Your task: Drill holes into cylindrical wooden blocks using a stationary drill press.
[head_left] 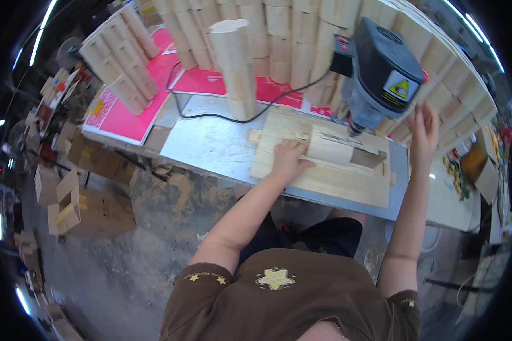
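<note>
Your left hand (290,161) lies at the left end of a pale wooden block (331,150), its thumb spread away from the fingers. Your right hand (424,128) is raised beside the drill press (384,71), fingers curled; you cannot tell here whether they pinch anything. The block sits between your hands in a wooden board (324,184), below the drill's chuck (355,126); a recess gives room at the block's right end. The board's near edge runs just inside the desk (210,139) edge, on your body's side of your left hand. Left of that hand, the desk's flat surface stretches away, giving sideways room. Beyond it, a black cord (227,119) curves around a wooden column (236,68), and stacked wooden pieces (279,42) wall off the far side.
</note>
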A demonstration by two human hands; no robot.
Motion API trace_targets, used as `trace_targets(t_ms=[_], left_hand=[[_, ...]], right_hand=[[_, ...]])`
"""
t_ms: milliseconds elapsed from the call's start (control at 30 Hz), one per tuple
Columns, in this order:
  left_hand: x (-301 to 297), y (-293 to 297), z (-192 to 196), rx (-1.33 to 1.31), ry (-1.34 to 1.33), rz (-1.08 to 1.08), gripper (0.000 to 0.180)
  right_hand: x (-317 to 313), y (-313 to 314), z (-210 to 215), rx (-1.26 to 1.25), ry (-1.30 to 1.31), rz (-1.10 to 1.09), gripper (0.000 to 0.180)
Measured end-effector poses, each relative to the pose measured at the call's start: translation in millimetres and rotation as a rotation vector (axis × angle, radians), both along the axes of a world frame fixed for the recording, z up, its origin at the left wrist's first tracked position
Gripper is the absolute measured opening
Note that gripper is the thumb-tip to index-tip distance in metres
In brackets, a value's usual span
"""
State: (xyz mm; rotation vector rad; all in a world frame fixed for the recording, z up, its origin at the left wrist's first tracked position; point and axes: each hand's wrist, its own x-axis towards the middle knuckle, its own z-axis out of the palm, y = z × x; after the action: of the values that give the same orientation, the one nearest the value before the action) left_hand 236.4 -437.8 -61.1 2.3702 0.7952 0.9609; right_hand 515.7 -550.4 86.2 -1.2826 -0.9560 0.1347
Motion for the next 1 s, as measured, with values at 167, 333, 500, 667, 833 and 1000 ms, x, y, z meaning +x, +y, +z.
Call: trace_targets(t_ms=[167,333,500,667,833,1000], left_hand=[[-6,8,-4,0.036,0.005,0.001,0.061],[2,7,3,0.009,0.031,0.014,0.059],[1,7,2,-0.053,0.068,0.011,0.058],[-3,5,2,-0.058,0.073,0.028,0.057],[-1,5,2,-0.075,0.070,0.022,0.056],[3,4,3,-0.056,0.069,0.024,0.056]], right_hand=[[-9,60,91,-0.247,-0.247,0.042,0.037],[-17,44,103,-0.290,-0.701,-0.348,0.029],[-67,-13,89,-0.384,-0.869,-0.420,0.022],[-98,-37,33,-0.232,-0.698,-0.273,0.013],[-101,-32,-16,-0.040,-0.588,-0.294,0.008],[-88,-14,-59,0.109,-0.595,-0.308,0.010]])
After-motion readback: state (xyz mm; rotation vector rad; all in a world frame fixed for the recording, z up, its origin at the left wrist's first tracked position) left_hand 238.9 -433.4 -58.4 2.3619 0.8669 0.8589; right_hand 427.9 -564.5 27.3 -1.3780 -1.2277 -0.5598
